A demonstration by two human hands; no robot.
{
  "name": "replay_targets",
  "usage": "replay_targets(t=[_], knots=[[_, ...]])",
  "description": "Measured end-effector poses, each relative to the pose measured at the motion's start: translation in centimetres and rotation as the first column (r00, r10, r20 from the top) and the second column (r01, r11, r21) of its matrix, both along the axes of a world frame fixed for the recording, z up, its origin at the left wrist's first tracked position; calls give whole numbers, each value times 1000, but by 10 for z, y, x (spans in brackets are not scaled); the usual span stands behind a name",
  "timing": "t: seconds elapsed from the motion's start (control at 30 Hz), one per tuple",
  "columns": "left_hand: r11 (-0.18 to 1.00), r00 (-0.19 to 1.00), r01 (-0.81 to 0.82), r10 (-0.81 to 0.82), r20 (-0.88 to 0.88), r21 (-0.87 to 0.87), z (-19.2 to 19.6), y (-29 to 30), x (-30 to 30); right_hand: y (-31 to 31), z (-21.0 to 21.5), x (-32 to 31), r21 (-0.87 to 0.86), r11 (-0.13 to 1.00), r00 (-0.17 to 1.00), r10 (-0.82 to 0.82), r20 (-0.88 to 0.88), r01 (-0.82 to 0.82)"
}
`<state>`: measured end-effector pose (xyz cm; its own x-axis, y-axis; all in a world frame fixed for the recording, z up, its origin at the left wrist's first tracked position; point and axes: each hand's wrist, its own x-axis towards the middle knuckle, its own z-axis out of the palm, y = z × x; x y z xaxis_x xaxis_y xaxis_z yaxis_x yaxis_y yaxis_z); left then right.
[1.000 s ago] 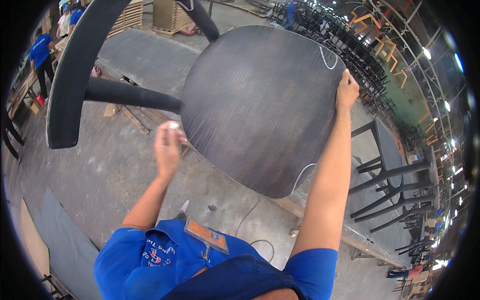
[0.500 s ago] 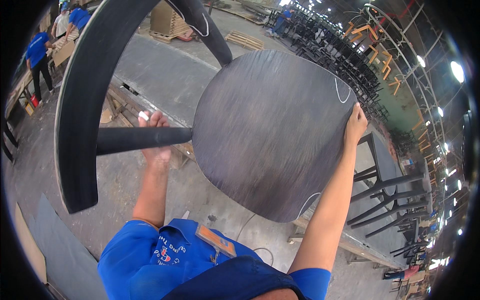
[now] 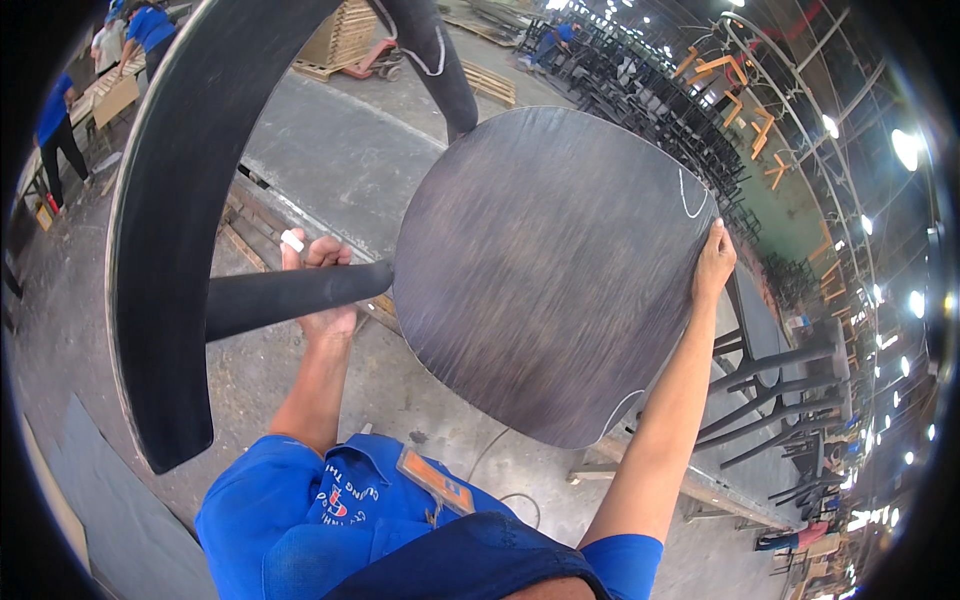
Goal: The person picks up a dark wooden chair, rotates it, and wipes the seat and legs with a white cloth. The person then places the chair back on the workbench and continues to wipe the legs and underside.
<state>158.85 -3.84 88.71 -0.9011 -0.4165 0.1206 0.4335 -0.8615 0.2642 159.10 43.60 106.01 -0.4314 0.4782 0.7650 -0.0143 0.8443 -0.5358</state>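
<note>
A dark wooden chair is tipped in front of me, its rounded seat (image 3: 550, 280) facing up at me. The curved backrest (image 3: 160, 250) sweeps along the left, joined to the seat by two posts. My left hand (image 3: 326, 254) is under the nearer post (image 3: 300, 297), which lies across its palm. A short white stick like chalk (image 3: 292, 241) shows at its fingertips. My right hand (image 3: 715, 262) grips the seat's right edge, fingers mostly hidden behind it. White looping lines mark the seat near its right and lower edges, and also the farther post (image 3: 428, 55).
Behind the chair runs a long grey worktable (image 3: 335, 150). More dark chairs (image 3: 775, 390) stand to the right, and many crowd the far background. Co-workers in blue (image 3: 60, 130) are at the far left. Pallets (image 3: 490, 84) and a red pallet jack (image 3: 375, 62) sit beyond.
The chair has turned slightly, its backrest's near end coming lower and to the right. Both hands keep their hold. My view has shifted a little, and the background has slid left.
</note>
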Motion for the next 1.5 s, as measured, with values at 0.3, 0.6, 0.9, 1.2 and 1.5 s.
replay_targets(t=[0.3,0.6,0.9,1.2,1.5], knots=[[993,979,9,-33,-202,-117,36,19,-53,71,18,-35,60,998,881,3,474,-35],[967,990,-55,21,-137,-250,88,65,-135,130,-155,-15,-698,617,841,539,39,-363],[921,999,-31,19,-34,-390,108,117,-252,53,-354,-13,-735,179,605,708,-366,-654],[750,938,145,103,330,-646,-135,139,-349,54,-302,-66,-651,491,692,718,-74,-578],[614,870,278,166,464,-739,-157,155,-309,44,-299,-26,-612,660,876,468,-121,-437]])
